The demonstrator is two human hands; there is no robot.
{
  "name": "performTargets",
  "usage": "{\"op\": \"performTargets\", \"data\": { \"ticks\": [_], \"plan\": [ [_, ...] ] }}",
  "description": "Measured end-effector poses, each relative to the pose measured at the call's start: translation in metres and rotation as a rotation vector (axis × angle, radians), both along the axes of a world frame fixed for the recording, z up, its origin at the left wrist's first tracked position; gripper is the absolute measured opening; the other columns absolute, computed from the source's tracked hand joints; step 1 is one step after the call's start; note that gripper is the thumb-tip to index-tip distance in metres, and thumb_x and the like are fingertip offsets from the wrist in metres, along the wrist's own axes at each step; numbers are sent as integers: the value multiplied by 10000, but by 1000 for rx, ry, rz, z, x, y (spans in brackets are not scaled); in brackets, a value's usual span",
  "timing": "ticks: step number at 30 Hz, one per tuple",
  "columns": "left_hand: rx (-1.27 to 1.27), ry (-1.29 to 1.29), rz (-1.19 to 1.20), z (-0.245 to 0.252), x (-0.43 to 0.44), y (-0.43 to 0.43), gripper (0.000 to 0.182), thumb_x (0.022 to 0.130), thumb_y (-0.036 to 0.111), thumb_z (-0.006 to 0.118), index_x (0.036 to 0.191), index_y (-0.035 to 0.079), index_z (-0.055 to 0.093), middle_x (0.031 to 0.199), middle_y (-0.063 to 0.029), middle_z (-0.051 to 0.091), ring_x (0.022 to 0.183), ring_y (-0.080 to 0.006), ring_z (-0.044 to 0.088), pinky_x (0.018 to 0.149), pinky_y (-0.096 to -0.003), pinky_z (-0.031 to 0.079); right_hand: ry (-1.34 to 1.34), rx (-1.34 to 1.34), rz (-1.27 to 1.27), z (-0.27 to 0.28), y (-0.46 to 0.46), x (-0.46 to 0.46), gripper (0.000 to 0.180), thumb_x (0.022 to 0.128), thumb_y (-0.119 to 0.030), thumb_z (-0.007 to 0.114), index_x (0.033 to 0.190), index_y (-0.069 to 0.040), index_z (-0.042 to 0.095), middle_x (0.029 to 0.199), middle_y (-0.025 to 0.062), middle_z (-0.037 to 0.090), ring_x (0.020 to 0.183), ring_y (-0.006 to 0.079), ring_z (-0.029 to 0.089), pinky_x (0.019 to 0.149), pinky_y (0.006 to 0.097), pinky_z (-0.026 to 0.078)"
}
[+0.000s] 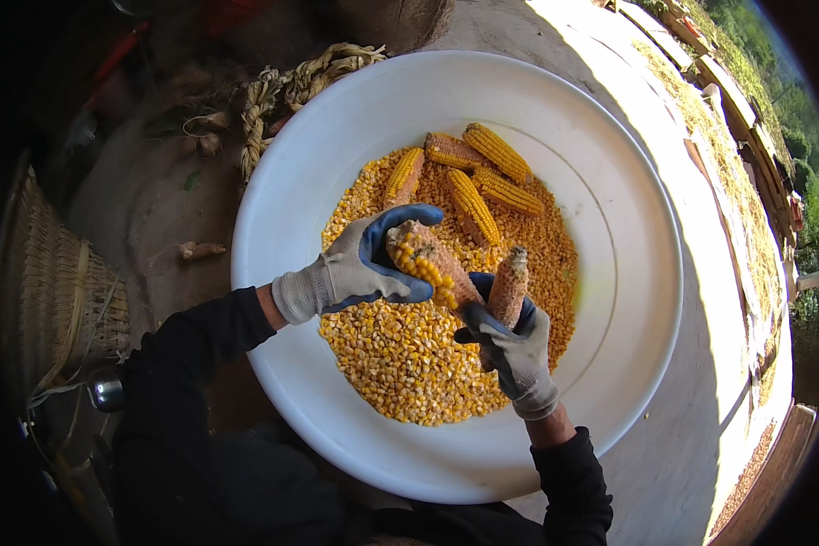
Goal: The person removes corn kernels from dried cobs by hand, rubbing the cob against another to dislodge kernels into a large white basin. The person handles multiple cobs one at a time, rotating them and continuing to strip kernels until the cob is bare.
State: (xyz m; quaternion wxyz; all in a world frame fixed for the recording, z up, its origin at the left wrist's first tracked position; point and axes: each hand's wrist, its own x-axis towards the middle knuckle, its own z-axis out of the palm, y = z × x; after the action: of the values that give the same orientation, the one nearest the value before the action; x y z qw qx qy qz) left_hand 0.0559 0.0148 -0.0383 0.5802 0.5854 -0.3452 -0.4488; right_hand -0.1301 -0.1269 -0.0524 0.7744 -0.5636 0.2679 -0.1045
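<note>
My left hand (375,263), in a grey work glove with blue coating, grips the upper end of a mostly bare corn cob (428,263) that keeps a patch of yellow kernels. In my right hand (512,338), gloved alike, is a bare cob (508,290), tilted nearly upright; its lower part is hidden by the fingers. The lower end of the first cob meets the right-hand fingers. Below both hands, loose corn kernels (416,368) cover the bottom of a large round white basin (628,286). Several partly shelled corn ears (497,151) lie on the kernels beyond my hands.
Braided dry husks (256,123) lie against the basin's far left rim. A woven basket (102,293) stands at the left, with a small cob-like piece (203,250) on the floor between. A wooden plank (768,471) lies at the lower right.
</note>
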Motion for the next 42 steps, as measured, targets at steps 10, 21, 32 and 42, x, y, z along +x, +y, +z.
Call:
{"op": "performTargets", "data": {
  "ticks": [10,21,32,42],
  "plan": [
    [-43,461,112,-46,-45,-34,527,902,189,655,1349,8,441,1137,-87,641,806,-107,605,757,-272,512,-11,48,-191,-9,-4,4,376,870,-155,696,1177,27,577,698,38,613,514,74,529,473,229,431],
    [219,600,104,-51,-44,-25,343,884,113,608,1204,85,489,753,-5,537,643,-147,577,574,-318,510,-155,154,-264,-4,-32,43,482,900,-169,672,1330,-34,500,1053,24,614,939,127,618,829,335,535],
    [216,891,-68,-52,-27,-27,163,901,216,621,936,64,575,646,21,498,456,-49,425,374,-184,288,-176,-132,-440,-51,-15,85,285,865,-87,719,1116,16,631,900,24,649,778,59,605,685,223,517],
    [241,-16,5,-73,-41,-42,402,806,178,728,1099,4,513,842,-57,606,706,-180,591,615,-298,483,-108,-164,-477,-55,-18,87,267,881,-133,712,1087,19,635,885,3,638,749,64,580,676,214,482]
  ]
}}
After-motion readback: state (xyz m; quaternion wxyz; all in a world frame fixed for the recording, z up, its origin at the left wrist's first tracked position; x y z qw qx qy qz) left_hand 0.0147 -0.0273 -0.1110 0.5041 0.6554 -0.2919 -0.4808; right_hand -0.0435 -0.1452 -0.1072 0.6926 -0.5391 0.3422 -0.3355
